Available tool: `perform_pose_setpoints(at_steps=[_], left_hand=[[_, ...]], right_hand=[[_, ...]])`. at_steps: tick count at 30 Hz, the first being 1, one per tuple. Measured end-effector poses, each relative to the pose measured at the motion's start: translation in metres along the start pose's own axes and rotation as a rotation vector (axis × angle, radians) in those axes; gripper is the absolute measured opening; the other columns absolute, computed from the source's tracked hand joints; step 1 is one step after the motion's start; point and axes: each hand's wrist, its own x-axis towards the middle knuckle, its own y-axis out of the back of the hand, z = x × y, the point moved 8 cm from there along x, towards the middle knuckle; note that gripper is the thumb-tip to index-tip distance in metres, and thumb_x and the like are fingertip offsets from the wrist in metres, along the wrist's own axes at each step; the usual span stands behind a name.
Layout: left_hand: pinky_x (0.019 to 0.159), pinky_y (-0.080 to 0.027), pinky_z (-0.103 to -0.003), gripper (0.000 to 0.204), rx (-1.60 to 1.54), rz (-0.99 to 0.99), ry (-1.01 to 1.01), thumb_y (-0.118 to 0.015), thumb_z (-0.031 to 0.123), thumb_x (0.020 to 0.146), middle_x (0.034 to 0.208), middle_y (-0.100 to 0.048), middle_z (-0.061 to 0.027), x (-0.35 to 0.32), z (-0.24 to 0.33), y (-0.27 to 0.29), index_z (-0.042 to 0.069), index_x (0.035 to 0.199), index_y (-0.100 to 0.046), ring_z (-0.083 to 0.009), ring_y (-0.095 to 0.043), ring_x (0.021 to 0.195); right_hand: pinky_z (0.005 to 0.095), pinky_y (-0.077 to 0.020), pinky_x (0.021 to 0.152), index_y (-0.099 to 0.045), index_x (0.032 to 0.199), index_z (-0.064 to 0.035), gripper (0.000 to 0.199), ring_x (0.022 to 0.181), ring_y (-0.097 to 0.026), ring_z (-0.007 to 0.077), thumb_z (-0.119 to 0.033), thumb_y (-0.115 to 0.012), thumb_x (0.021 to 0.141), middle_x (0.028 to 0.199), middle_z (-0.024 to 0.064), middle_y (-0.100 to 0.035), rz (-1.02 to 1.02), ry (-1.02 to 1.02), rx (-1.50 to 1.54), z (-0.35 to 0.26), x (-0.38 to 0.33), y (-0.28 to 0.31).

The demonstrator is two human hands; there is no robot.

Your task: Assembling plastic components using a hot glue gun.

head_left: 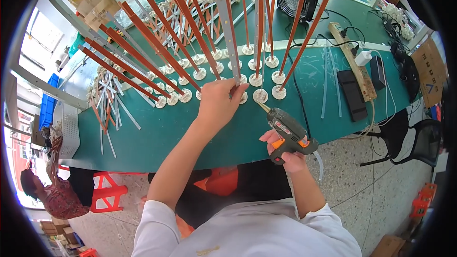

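Note:
My left hand (218,102) is pinched round the lower end of an upright grey LED strip (228,35), just above the white round bases on the table. Its fingers partly hide the bases behind them. In my right hand (294,163) is a black hot glue gun (289,131) with an orange trigger. The gun's metal nozzle points up and left, close to a white round base (260,96) with a thin strip standing in it. Many reddish-brown strips (297,43) rise from similar bases in rows around my hands.
Loose strips (112,97) lie piled at the left, with more behind the rows. A black fan (296,0) stands at the back. To the right are a wooden power strip (352,62), cables and a black flat box (351,96). Another person (54,192) sits at far left.

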Motion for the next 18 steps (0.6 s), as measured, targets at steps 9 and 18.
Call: perform_pose_setpoints(at_steps=[9,18], left_hand=[[0.056,-0.05,-0.03,0.027,0.146,0.155,0.01,-0.077,0.013,0.077,0.076,-0.068,-0.0106,-0.048,0.025,0.048,0.001,0.1,-0.068,-0.0221,-0.064,0.058],[0.1,-0.045,-0.045,0.096,-0.517,-0.207,0.085,-0.079,0.047,0.075,0.139,-0.046,-0.0211,-0.244,0.066,0.003,-0.002,0.144,-0.035,-0.0359,-0.049,0.126]], right_hand=[[0.0252,-0.0454,0.064,-0.061,0.114,0.0002,0.055,0.073,-0.056,0.0127,-0.032,-0.074,0.071,0.109,0.0223,-0.063,0.033,0.01,-0.023,0.0,-0.009,-0.002],[0.0422,-0.049,0.073,-0.062,0.1,-0.0014,0.043,0.094,-0.057,0.0313,-0.009,-0.077,0.06,0.108,0.0131,-0.053,-0.145,0.228,-1.124,-0.039,-0.013,-0.16]])
